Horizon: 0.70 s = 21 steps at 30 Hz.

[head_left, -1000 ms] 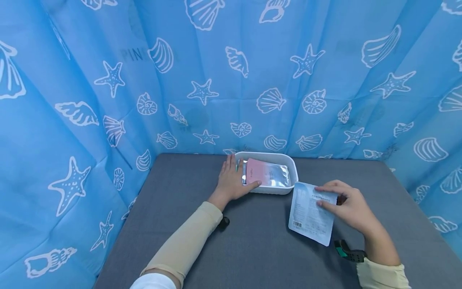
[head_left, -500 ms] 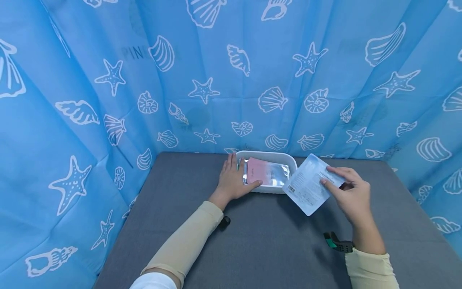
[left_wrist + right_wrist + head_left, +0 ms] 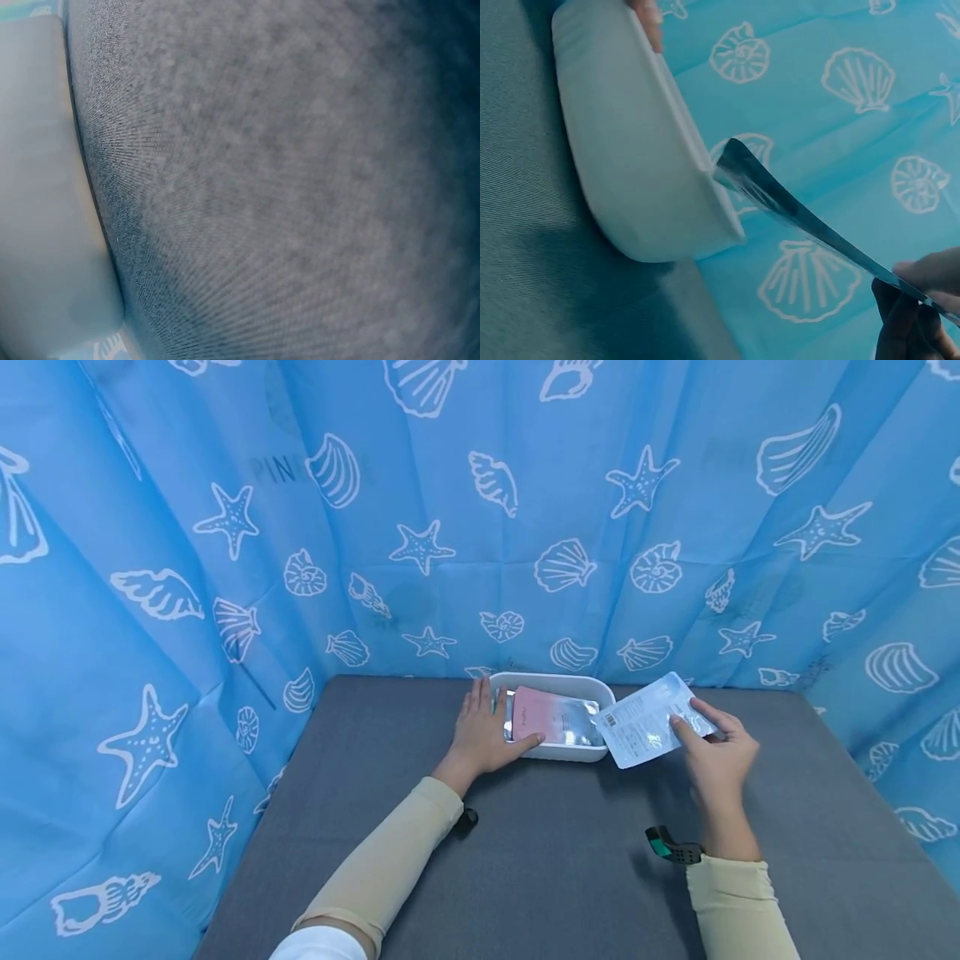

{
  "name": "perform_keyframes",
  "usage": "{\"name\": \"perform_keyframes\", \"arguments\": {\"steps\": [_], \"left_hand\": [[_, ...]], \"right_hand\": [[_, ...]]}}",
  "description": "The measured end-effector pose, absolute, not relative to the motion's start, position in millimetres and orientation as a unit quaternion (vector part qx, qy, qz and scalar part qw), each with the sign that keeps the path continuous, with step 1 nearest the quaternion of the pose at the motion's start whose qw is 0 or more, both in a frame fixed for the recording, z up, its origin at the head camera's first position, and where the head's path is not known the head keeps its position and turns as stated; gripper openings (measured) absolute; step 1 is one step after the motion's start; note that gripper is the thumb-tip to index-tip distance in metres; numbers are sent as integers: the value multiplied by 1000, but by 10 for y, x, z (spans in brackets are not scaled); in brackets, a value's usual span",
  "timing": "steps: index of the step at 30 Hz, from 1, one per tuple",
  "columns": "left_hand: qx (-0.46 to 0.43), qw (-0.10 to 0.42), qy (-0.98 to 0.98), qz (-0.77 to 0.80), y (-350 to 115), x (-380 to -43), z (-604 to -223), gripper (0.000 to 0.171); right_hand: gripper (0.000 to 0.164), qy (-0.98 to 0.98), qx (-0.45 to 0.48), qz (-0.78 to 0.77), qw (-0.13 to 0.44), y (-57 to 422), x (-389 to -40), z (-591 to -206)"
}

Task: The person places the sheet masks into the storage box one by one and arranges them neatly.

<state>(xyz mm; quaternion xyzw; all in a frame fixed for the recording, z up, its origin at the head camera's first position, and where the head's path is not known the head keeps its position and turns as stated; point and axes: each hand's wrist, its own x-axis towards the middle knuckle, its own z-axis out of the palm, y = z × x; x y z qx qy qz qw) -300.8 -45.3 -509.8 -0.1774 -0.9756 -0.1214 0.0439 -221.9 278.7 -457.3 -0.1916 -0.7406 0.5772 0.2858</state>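
My right hand (image 3: 720, 752) pinches a flat blue-and-white foil sachet (image 3: 647, 722) by its right end, thumb on the printed face. In the head view the sachet's left end overlaps the right rim of a white plastic box (image 3: 557, 752). In the right wrist view the sachet (image 3: 802, 217) shows almost edge-on, tilted, with its far end near the box's rim. My left hand (image 3: 480, 733) rests on the box's left end, fingers extended over it and thumb along the front rim. Inside the box lies a pink-and-silver sachet (image 3: 551, 714), with a silver edge showing beneath it.
A grey cloth-covered table (image 3: 540, 860) carries the box near its back edge. Directly behind hangs a blue curtain (image 3: 465, 510) printed with shells and starfish, which also runs along both sides. A dark band with a green part (image 3: 671, 846) sits at my right wrist.
My right hand has moved forward with the blue-and-white sachet and turned it from upright to slanting, bringing its end to the box's right rim. My left hand and the box have stayed put.
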Motion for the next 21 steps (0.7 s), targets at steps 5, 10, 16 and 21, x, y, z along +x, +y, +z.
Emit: {"name": "perform_keyframes", "arguments": {"steps": [5,10,16,21], "left_hand": [[-177,43,-975,-130,-467,-3009,-5091,119],[-171,38,-975,-133,-461,-2999,-5081,119],[-170,38,-976,-133,-459,-2994,-5067,118],[-169,37,-976,-132,-458,-2992,-5060,118]], "right_hand": [[43,-731,-215,586,274,2737,-2253,-4643],[42,-739,-229,578,258,2717,-2272,-4685],[45,-758,-249,569,198,2695,-2288,-4689],[47,-775,-214,566,179,2670,-2283,-4675]]}}
